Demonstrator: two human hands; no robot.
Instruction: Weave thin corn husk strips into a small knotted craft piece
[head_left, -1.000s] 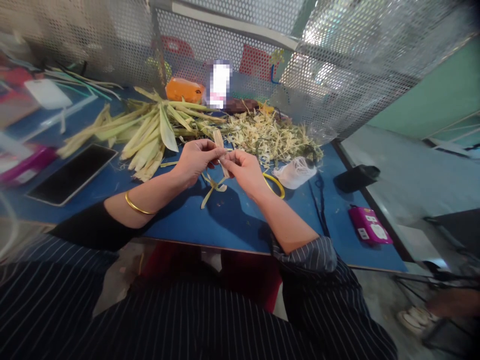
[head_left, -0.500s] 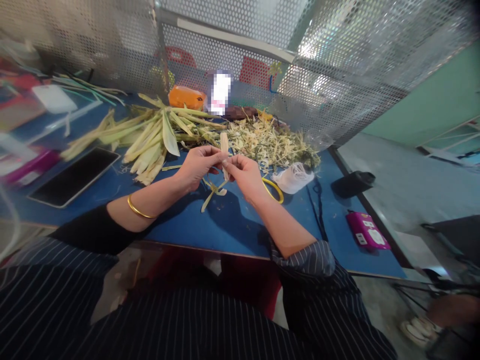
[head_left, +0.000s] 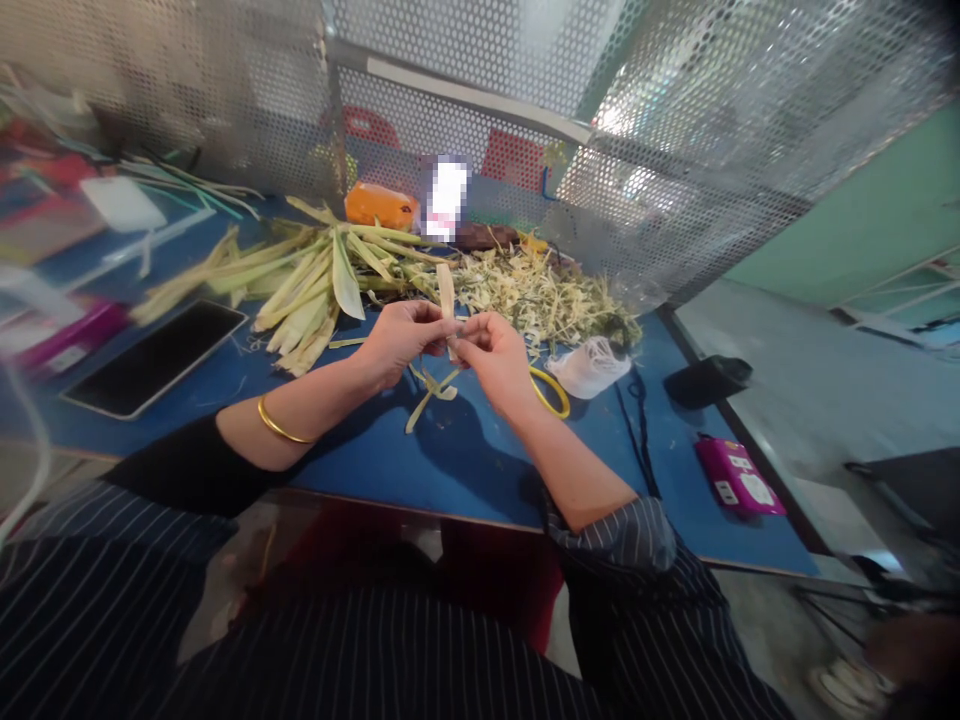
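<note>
Between my two hands, a pale strip of dried leaf (head_left: 446, 287), like corn husk, stands upright. My left hand (head_left: 405, 340) pinches it between thumb and fingers from the left. From the right, my right hand (head_left: 491, 350) pinches the same strip, the fingertips of both hands nearly touching. Under my hands, a small knotted piece of leaf strip (head_left: 431, 393) lies on the blue table (head_left: 465, 470). Beyond my left hand spreads a bunch of long pale green leaves (head_left: 315, 290). A heap of shredded leaf pieces (head_left: 540, 290) lies behind my right hand.
To the right are a white thread spool (head_left: 592, 367), a yellow ring (head_left: 551, 392), black scissors or cord (head_left: 637, 430), a dark cylinder (head_left: 707, 381) and a purple packet (head_left: 739, 475). A dark tablet (head_left: 154, 358) lies left. A perforated metal screen (head_left: 480, 110) borders the back.
The view has shifted slightly, so everything sits a little lower and to the right. Both hands keep their pinch on the leaf strip, with only small finger movement.
</note>
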